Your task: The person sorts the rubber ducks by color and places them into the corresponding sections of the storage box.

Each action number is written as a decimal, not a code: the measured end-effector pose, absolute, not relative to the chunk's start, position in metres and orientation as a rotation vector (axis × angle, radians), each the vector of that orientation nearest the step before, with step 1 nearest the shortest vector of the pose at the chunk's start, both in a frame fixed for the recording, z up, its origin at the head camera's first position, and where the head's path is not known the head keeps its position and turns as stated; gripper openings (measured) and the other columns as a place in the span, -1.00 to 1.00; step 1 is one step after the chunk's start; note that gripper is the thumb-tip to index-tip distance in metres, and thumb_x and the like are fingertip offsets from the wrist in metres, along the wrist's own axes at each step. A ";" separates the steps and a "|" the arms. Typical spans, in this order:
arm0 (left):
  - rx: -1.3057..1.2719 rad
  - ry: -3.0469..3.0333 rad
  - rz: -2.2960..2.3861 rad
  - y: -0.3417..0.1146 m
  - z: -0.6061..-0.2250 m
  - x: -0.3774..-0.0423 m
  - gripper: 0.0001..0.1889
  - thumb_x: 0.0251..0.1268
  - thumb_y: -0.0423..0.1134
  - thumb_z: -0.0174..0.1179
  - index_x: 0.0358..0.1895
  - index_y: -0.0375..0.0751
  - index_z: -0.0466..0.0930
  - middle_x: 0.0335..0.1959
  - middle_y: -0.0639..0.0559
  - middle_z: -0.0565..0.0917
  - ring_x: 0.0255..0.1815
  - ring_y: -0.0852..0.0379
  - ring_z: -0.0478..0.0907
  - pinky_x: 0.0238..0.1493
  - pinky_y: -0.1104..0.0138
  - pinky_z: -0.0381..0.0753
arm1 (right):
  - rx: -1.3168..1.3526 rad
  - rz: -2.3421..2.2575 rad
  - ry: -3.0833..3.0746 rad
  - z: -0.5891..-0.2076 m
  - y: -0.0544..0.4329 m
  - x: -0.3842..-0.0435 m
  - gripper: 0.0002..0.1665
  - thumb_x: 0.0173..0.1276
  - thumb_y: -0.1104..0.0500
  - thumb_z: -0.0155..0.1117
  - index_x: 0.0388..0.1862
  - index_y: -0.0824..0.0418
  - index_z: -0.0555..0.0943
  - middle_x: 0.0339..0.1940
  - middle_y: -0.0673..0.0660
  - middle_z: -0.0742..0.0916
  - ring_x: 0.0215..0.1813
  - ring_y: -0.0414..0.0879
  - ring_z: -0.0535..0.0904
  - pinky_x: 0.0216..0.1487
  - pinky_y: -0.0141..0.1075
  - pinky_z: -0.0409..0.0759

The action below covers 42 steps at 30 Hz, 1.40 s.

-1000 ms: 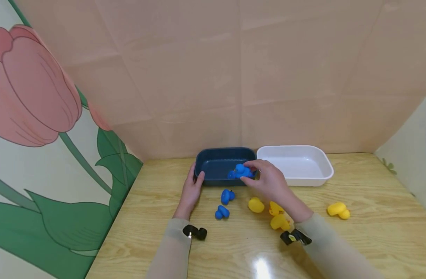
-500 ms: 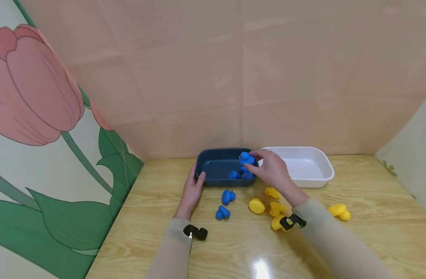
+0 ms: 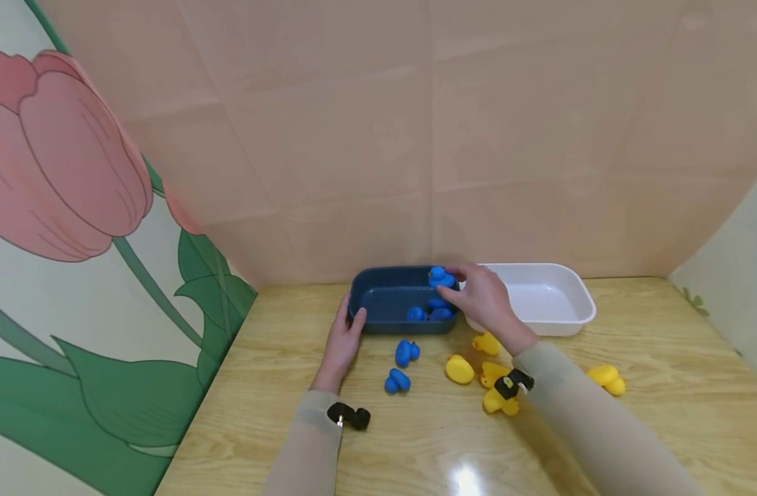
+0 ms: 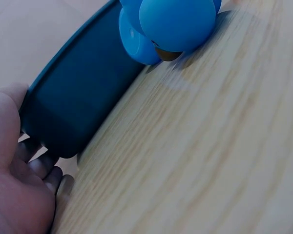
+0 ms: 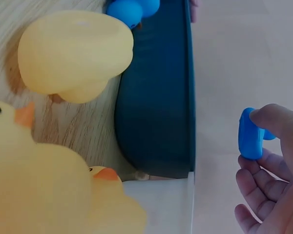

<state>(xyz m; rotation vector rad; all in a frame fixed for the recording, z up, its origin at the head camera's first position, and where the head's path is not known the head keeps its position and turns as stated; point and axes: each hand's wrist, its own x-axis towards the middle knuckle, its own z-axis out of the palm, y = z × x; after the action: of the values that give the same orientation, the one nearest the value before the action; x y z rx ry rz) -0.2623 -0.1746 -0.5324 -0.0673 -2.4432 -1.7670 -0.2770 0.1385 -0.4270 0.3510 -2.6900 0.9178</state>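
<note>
My left hand (image 3: pixel 342 344) holds the left end of a dark blue tray (image 3: pixel 378 326), its thumb at the front and its fingers round the side. Over the tray's back right corner, my right hand (image 3: pixel 485 297) pinches a blue rubber duck (image 3: pixel 441 277) between thumb and fingers; the right wrist view shows the duck (image 5: pixel 251 134) above the rim level. Several more blue ducks (image 3: pixel 416 314) lie inside the tray at its right end. In front of it, two blue ducks (image 3: pixel 406 353) rest on the table, one large in the left wrist view.
A white tray (image 3: pixel 554 328) stands right beside the dark blue one. Several yellow rubber ducks (image 3: pixel 459 370) lie in front of the trays, some under my right forearm. Another yellow duck (image 3: pixel 606 379) lies farther right. A pink-brown sheet (image 3: pixel 328 172) hangs behind the table.
My right hand has raised the blue duck and carried it back and slightly right, from the tray's front right to its back right corner. My left hand keeps its hold on the tray.
</note>
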 end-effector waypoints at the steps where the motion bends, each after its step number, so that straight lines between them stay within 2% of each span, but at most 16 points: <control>1: -0.066 -2.445 -1.765 -0.175 -0.532 -0.262 -0.18 0.77 0.26 0.05 0.85 0.04 0.04 0.81 -0.02 0.14 0.80 -0.09 0.04 0.75 -0.04 0.07 | 0.351 0.916 -2.689 -0.428 0.139 -0.279 -0.42 0.49 -0.03 0.58 0.33 0.27 0.75 0.20 0.30 0.80 0.16 0.28 0.71 0.18 0.18 0.67; 11: -0.079 -2.442 -1.753 -0.173 -0.531 -0.261 -0.14 0.74 0.32 0.04 0.85 0.00 0.04 0.81 -0.04 0.14 0.80 -0.11 0.04 0.75 -0.05 0.07 | 0.357 0.887 -2.699 -0.441 0.142 -0.292 -0.44 0.49 0.04 0.59 0.33 0.30 0.75 0.26 0.31 0.79 0.18 0.30 0.70 0.23 0.23 0.65; 22: -0.109 -2.432 -1.754 -0.173 -0.533 -0.260 -0.15 0.76 0.27 0.05 0.84 -0.08 0.03 0.82 -0.05 0.11 0.81 -0.10 0.03 0.75 -0.03 0.08 | 0.374 0.874 -2.760 -0.449 0.143 -0.300 -0.41 0.53 0.01 0.54 0.38 0.33 0.70 0.27 0.36 0.76 0.15 0.30 0.68 0.20 0.23 0.67; 29: -0.102 -2.433 -1.763 -0.173 -0.533 -0.261 -0.15 0.76 0.28 0.05 0.85 -0.03 0.02 0.82 -0.03 0.11 0.80 -0.07 0.03 0.75 0.01 0.09 | 0.371 0.899 -2.770 -0.450 0.142 -0.302 -0.37 0.58 0.02 0.51 0.48 0.32 0.64 0.38 0.37 0.71 0.32 0.34 0.63 0.37 0.28 0.58; 42: -0.111 -2.432 -1.744 -0.174 -0.533 -0.263 -0.15 0.76 0.29 0.04 0.84 -0.04 0.03 0.82 -0.02 0.10 0.81 -0.05 0.02 0.75 0.01 0.07 | 0.371 0.978 -2.727 -0.442 0.136 -0.288 -0.30 0.61 -0.05 0.48 0.56 0.25 0.58 0.40 0.31 0.70 0.38 0.30 0.60 0.39 0.25 0.57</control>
<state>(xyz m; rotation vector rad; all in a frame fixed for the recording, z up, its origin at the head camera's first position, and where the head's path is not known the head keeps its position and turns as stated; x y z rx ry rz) -0.2625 -0.1745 -0.5331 -0.1113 -2.4316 -1.7436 -0.2882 0.1362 -0.4422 0.3713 -2.7272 0.9777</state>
